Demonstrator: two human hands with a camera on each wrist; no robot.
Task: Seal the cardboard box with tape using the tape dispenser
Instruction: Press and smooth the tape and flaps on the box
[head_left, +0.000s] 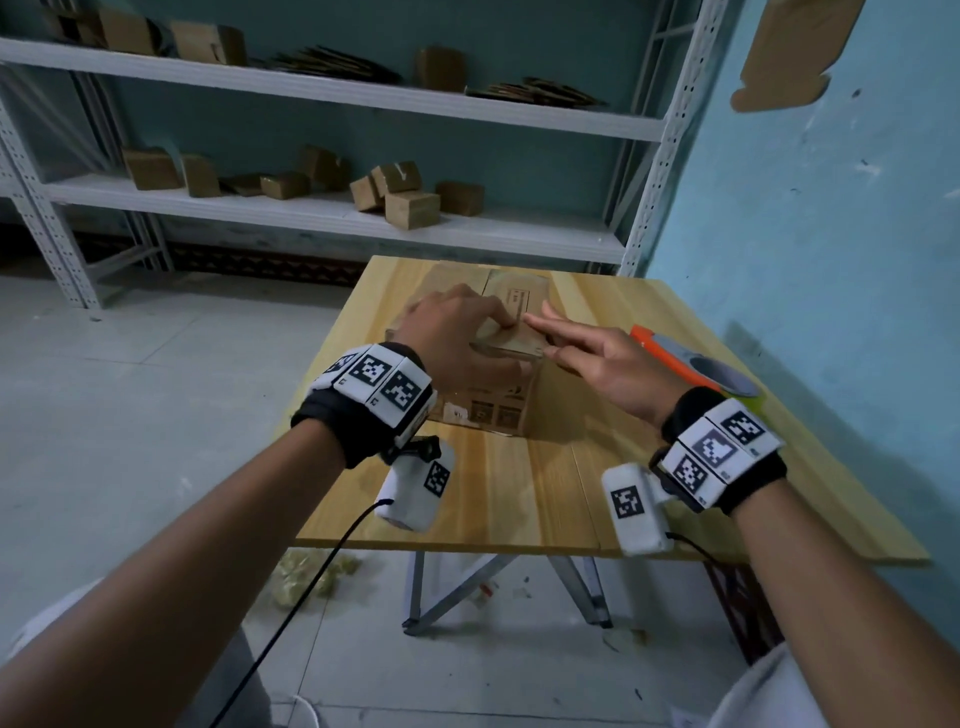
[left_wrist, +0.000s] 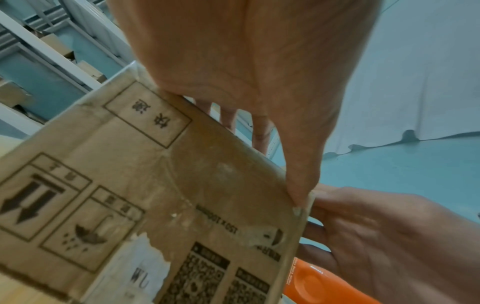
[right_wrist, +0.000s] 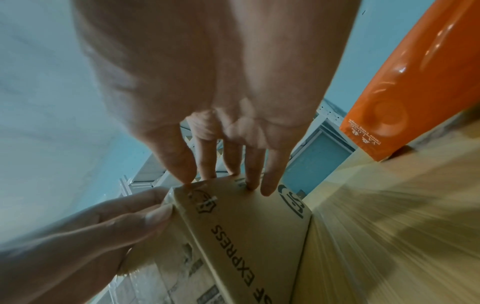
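Observation:
A brown cardboard box (head_left: 500, 411) printed with symbols stands in the middle of the wooden table (head_left: 519, 499). My left hand (head_left: 462, 338) lies across the box's top flaps, and its thumb (left_wrist: 298, 195) presses on the near right corner of the box (left_wrist: 155, 185). My right hand (head_left: 587, 348) reaches in from the right with straight fingers. Its fingertips (right_wrist: 252, 183) touch the top edge of the box (right_wrist: 246, 236). The orange tape dispenser (head_left: 696, 364) lies on the table just behind my right hand, held by neither hand.
A white metal shelf unit (head_left: 332, 218) with several small cardboard boxes stands behind the table. A blue wall (head_left: 831, 234) runs close along the table's right side. Bare floor (head_left: 130, 389) lies to the left. Cables hang from both wrist cameras.

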